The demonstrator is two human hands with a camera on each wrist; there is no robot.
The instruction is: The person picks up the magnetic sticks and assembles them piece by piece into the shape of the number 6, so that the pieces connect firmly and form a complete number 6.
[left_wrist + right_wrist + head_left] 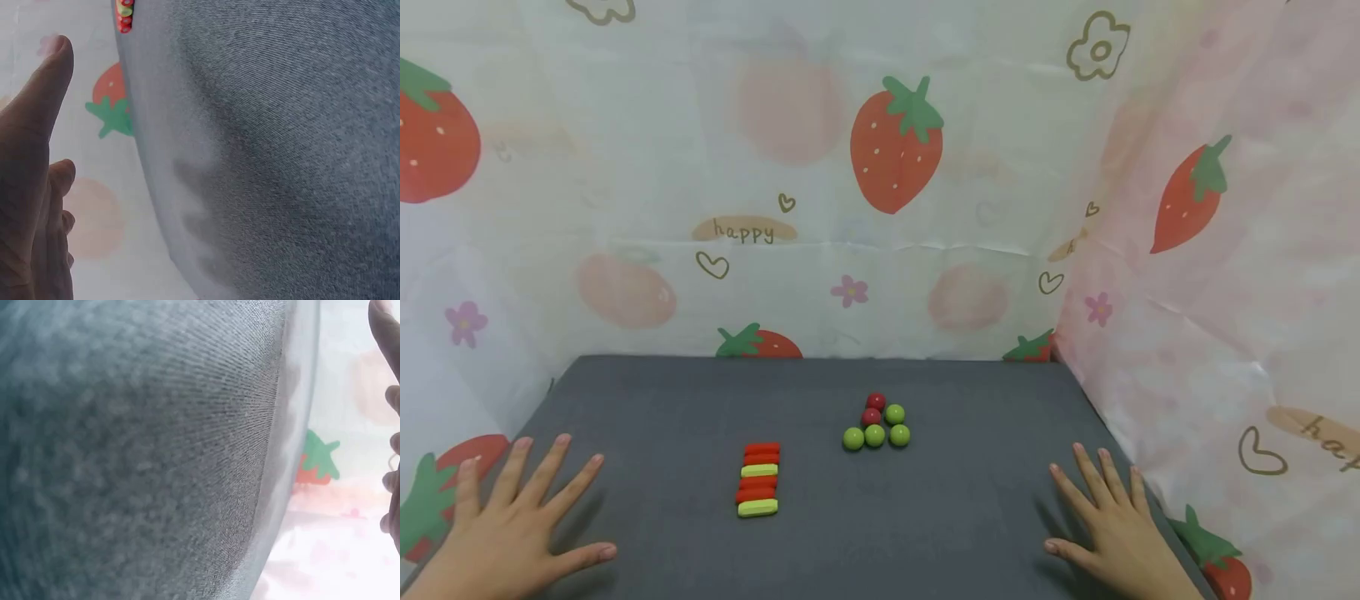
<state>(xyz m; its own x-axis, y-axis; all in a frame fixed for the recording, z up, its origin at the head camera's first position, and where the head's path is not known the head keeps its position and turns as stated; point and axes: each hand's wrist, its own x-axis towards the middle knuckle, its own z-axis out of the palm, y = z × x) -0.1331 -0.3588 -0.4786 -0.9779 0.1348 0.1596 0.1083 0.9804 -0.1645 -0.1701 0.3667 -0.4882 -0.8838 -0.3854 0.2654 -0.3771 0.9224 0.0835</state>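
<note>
My left hand [512,521] is spread with straight fingers over the table's left edge and holds nothing. Over the right edge, my right hand [1112,525] has its fingers spread too, also without anything in it. Nearest the left hand is a column of small oblong pieces, several red [758,482] and two yellow-green [757,507], lying side by side. Farther back, near the middle, sit small glossy balls: two dark red balls [871,417] and several green balls [875,435], grouped closely. The left wrist view catches part of the oblong column [125,15] at its top.
A dark grey table [925,517] lies under everything. Behind it hangs a pale curtain [1000,192] printed with strawberries, flowers and hearts. More of this sheet [1262,333] runs along the right side, and it borders the left as well.
</note>
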